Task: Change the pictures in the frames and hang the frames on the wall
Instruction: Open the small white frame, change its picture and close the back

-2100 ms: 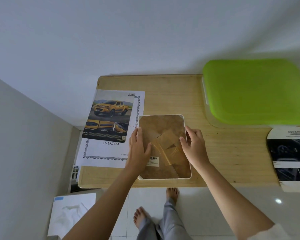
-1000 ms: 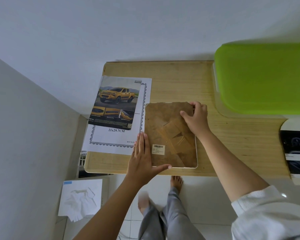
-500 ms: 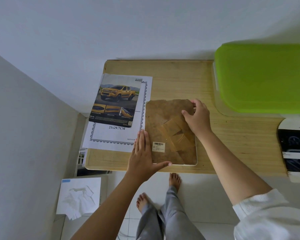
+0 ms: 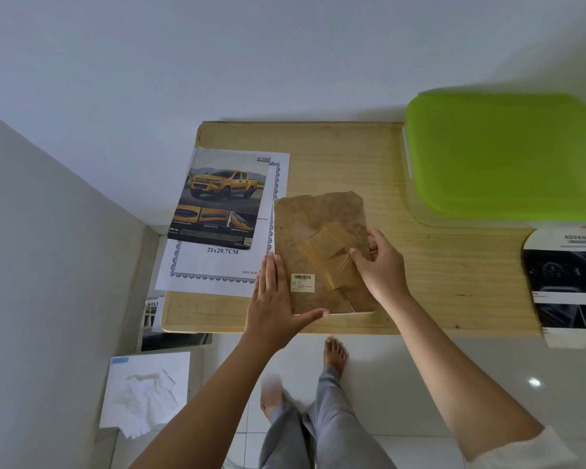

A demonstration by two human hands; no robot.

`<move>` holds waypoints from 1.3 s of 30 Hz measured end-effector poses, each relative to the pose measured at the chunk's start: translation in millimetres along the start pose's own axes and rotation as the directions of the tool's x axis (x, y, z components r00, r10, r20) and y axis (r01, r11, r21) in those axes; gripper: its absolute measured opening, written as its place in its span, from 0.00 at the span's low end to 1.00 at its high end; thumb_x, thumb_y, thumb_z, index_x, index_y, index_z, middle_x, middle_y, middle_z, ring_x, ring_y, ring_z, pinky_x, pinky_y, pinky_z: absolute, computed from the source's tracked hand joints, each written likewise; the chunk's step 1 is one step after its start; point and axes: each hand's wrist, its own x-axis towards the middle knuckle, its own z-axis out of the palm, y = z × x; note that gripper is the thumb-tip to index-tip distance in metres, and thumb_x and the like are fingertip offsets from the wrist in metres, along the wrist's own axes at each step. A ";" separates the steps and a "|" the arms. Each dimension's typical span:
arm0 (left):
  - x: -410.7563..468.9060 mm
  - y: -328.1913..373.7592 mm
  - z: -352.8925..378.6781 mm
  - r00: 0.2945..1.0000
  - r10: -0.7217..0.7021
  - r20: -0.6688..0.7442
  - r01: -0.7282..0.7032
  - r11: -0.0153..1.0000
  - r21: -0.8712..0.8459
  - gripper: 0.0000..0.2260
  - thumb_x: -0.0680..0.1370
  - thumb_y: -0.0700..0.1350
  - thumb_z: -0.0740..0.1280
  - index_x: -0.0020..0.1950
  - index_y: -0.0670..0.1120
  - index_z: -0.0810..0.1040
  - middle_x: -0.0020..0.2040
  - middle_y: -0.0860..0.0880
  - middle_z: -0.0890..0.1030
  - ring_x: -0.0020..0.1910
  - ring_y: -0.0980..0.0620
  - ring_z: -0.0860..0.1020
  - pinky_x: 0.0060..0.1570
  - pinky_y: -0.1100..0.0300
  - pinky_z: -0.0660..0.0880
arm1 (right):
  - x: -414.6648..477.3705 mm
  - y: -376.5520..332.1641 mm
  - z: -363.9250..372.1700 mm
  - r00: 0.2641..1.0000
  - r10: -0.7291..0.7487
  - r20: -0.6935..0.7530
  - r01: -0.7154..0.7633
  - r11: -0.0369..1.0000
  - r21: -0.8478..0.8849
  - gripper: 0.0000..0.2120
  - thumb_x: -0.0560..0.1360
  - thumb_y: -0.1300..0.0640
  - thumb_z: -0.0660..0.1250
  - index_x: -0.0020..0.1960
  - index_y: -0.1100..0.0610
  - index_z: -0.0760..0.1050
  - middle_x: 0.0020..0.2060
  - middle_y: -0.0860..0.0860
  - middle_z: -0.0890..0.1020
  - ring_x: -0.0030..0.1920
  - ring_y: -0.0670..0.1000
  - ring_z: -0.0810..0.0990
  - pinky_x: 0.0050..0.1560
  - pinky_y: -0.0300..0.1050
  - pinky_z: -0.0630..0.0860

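Observation:
A white picture frame (image 4: 351, 313) lies face down near the front edge of the wooden table (image 4: 447, 272). Its brown backing board (image 4: 310, 225), with a folded stand and a barcode label, sits askew, its far corners past the frame's rim. My left hand (image 4: 274, 301) presses flat on the frame's near left corner, fingers straight and thumb along the front edge. My right hand (image 4: 383, 265) grips the board's right edge, thumb on top by the stand. A yellow truck picture (image 4: 221, 198) lies on a white bordered insert sheet (image 4: 214, 270) just left of the frame.
A box with a green lid (image 4: 504, 154) stands at the table's back right. A dark car brochure (image 4: 567, 279) hangs over the right front edge. A tissue box (image 4: 146, 390) sits low at the left, beside the wall. My legs and feet are below the table.
My right hand slid from the board's far right corner down to the middle of its right edge. The backing board has shifted and lifted out of the frame. My left hand stays pressed down.

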 end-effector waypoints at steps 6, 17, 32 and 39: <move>0.0 -2.4 2.4 1.000 0.007 -0.004 -0.007 1.000 0.001 0.57 0.61 0.79 0.50 0.73 0.42 0.30 0.76 0.43 0.36 0.71 0.53 0.32 0.70 0.58 0.36 | -7.9 0.5 -2.7 1.000 0.016 0.005 -0.016 1.000 -0.007 0.26 0.75 0.54 0.67 0.71 0.54 0.64 0.59 0.52 0.69 0.59 0.52 0.73 0.62 0.50 0.72; -8.0 -7.9 5.5 0.998 0.047 -0.035 -0.046 0.998 0.031 0.58 0.60 0.80 0.48 0.74 0.41 0.34 0.76 0.43 0.39 0.73 0.52 0.35 0.70 0.58 0.36 | -21.8 8.2 -1.8 0.994 0.108 0.019 -0.109 0.959 0.263 0.22 0.79 0.63 0.58 0.72 0.53 0.63 0.48 0.51 0.76 0.46 0.51 0.74 0.36 0.26 0.69; -19.7 -19.3 16.3 0.994 0.098 -0.041 -0.096 0.994 0.049 0.57 0.62 0.80 0.46 0.74 0.41 0.33 0.76 0.44 0.36 0.73 0.51 0.34 0.71 0.56 0.37 | -42.9 73.8 -66.3 0.952 0.134 -0.274 -0.153 0.987 -0.049 0.17 0.77 0.63 0.61 0.66 0.58 0.71 0.58 0.58 0.77 0.58 0.54 0.76 0.58 0.42 0.69; -19.6 -20.4 18.0 0.994 0.101 -0.051 -0.098 0.993 0.063 0.53 0.63 0.79 0.47 0.72 0.44 0.29 0.77 0.43 0.39 0.75 0.48 0.39 0.72 0.54 0.41 | -63.6 67.2 -41.3 0.965 -0.162 -0.206 0.107 0.961 -0.254 0.18 0.77 0.63 0.61 0.67 0.62 0.69 0.63 0.58 0.71 0.65 0.54 0.69 0.63 0.37 0.62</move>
